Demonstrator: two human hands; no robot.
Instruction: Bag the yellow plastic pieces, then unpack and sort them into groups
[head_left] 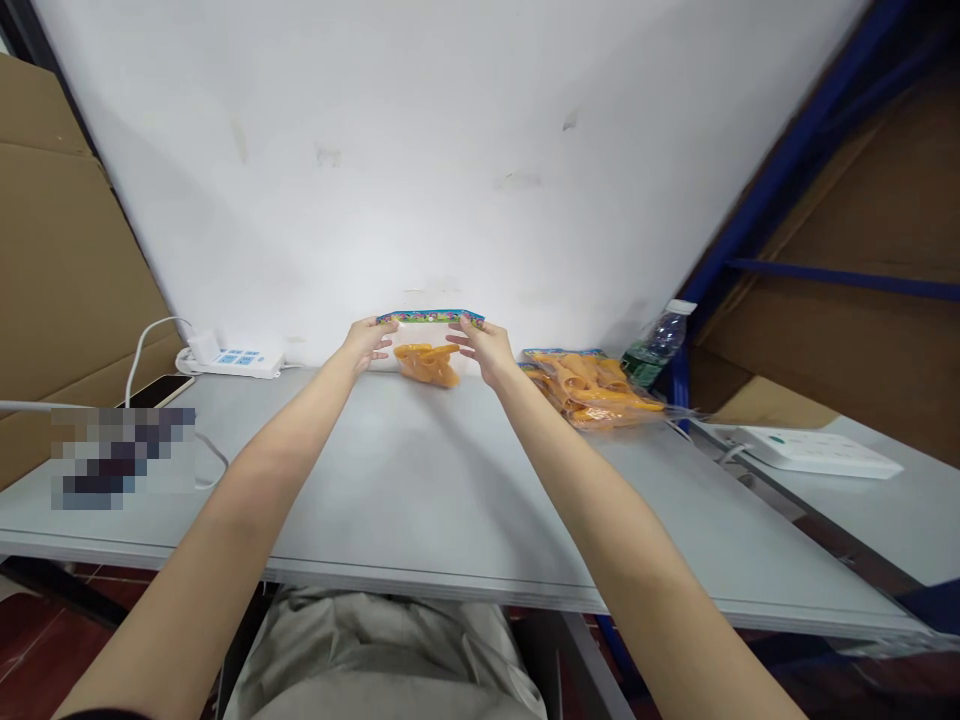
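Between my two hands hangs a clear plastic bag with a colourful printed header strip (430,317) and orange plastic pieces (428,364) inside. My left hand (365,343) pinches the left end of the header, its other fingers loosely spread. At the right end, my right hand (484,346) grips the header between thumb and fingers. The bag is held upright near the back of the grey table (390,480), close to the white wall. To the right of my right hand lie similar filled bags (589,388) of orange pieces, stacked over one another.
A clear bottle (660,343) with a green label leans behind the stacked bags. White power strips (244,361) sit at the back left and on the right-hand surface. A phone (157,391) and white cables lie left. Cardboard (67,250) and a blue frame (750,225) flank the table.
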